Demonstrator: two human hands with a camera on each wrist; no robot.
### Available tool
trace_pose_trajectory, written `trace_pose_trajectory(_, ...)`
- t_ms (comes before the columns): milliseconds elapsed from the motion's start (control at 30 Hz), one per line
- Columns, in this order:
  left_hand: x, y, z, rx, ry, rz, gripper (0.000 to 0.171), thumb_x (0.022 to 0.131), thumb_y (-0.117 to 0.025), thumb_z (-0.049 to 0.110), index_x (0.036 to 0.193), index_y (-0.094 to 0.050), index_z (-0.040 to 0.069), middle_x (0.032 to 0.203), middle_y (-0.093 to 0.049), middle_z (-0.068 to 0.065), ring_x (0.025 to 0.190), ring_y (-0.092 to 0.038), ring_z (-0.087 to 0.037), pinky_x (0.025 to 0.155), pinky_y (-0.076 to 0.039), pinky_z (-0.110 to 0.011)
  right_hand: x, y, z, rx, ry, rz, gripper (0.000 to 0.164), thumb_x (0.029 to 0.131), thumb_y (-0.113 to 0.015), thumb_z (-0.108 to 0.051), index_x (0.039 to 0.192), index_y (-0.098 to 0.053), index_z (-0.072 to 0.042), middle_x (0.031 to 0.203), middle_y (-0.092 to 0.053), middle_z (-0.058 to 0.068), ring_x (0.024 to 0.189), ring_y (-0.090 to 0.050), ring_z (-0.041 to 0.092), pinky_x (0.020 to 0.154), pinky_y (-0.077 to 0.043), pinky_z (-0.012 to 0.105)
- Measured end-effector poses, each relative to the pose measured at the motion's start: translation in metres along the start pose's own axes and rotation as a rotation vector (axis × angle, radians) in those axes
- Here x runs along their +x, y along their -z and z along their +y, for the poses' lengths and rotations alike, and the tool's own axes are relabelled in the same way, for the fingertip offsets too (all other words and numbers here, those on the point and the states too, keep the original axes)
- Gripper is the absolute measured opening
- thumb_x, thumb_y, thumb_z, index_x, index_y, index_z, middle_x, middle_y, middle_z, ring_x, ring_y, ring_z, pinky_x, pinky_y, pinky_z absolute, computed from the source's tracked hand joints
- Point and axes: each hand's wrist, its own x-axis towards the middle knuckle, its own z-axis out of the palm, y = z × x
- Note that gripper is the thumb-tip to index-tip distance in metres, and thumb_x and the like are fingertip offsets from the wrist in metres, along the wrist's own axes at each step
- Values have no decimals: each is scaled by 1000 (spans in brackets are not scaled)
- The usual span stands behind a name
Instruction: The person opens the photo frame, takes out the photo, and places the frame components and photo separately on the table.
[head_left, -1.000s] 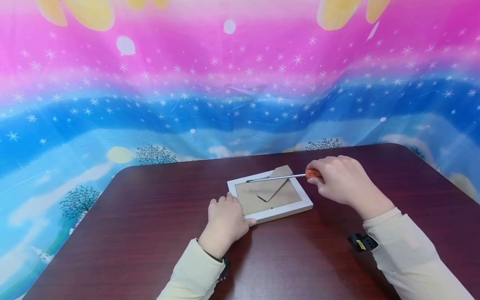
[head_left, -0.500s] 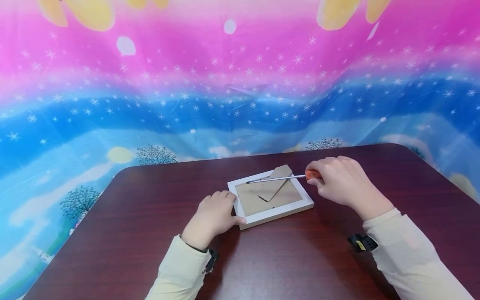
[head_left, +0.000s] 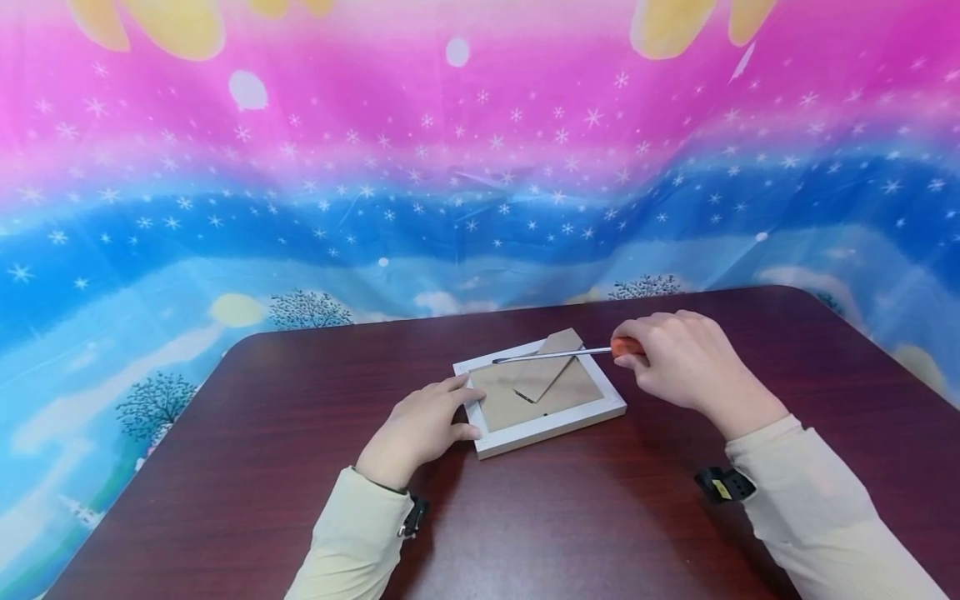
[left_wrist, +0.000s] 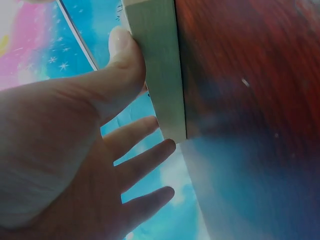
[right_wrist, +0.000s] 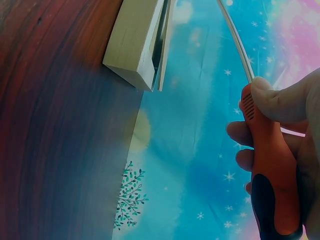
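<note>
A white picture frame [head_left: 558, 422] lies back side up on the table, showing its brown backing board [head_left: 498, 404] and a raised stand flap [head_left: 562, 342]. My left hand [head_left: 416, 421] touches the frame's left end, with fingers extended and spread. In the left wrist view the thumb lies along the frame's side [left_wrist: 159, 70]. My right hand [head_left: 678, 367] grips a screwdriver [right_wrist: 272, 150] by its orange and black handle. Its metal shaft [head_left: 555, 356] reaches left over the flap, and its tip is at the board's far left edge; contact there is hard to tell.
The dark reddish wooden table [head_left: 315, 433] has rounded far corners. Behind it hangs a pink and blue cloth [head_left: 465, 167] printed with snowflakes and trees. A black band [head_left: 723, 485] circles the right wrist, and another [head_left: 412, 515] the left.
My left hand has slid left from the frame's near left corner to its left end, and its fingers have spread. The frame, my right hand and the screwdriver stay nearly still.
</note>
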Motion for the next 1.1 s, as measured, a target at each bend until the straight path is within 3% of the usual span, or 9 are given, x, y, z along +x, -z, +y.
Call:
trace_pose_trajectory(367,-1,-1,2,49,6,10,46,85,-64,36,128,-59,21,148,-45,-11,130,-43,-31,104,-40,-54,1,-2,0,3,11,4,15,77,-70,-25,89,-71,-16,73,-71,2,60,-56,19,60,-50,43)
trace_pose_trajectory(633,0,-3,2,33,16,15,44,85,-63,36,127,-58,21,149,-42,-13,133,-39,-32,105,-38,-55,1,0,1,-6,-2,-10,18,77,-70,-27,92,-71,-16,75,-72,4,62,-57,21,61,-51,45)
trace_pose_trajectory(1100,1,-4,4,35,-54,8,43,80,-68,40,114,-61,15,148,-44,-12,131,-42,-30,103,-40,-54,1,5,7,28,-137,-46,21,80,-67,-28,97,-70,-17,72,-70,3,63,-57,22,54,-48,43)
